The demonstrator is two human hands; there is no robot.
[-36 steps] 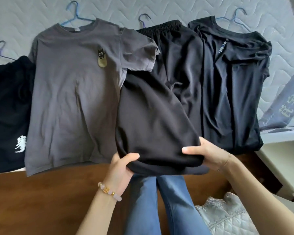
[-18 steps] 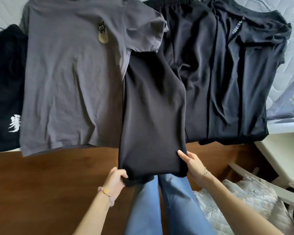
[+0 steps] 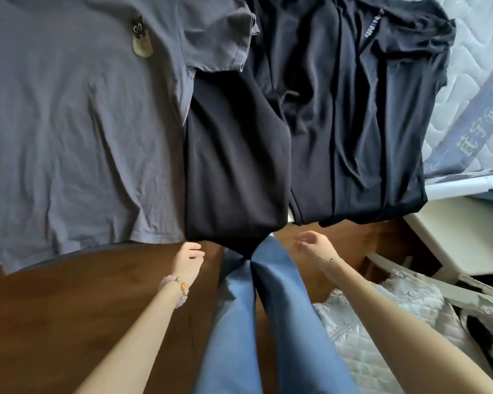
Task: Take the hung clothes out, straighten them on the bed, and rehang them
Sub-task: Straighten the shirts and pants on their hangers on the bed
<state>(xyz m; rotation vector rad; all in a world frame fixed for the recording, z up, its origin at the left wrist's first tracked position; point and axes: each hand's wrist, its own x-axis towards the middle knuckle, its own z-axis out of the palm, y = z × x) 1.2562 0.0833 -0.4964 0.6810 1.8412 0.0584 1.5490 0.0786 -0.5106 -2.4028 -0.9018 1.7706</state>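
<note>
Both hands empty | left hand (image 3: 189, 258), right hand (image 3: 315, 247) below black shorts (image 3: 236, 166)

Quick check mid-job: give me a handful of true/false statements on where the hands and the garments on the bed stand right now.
1. The left hand grips the hem of the black shorts. False: it is off the fabric, fingers loosely curled.
2. The right hand is empty. True.
3. The grey T-shirt lies left of the black shorts. True.
4. The grey T-shirt's sleeve lies under the shorts. False: it overlaps on top of them.
5. The black T-shirt lies right of the shorts. True.
</note>
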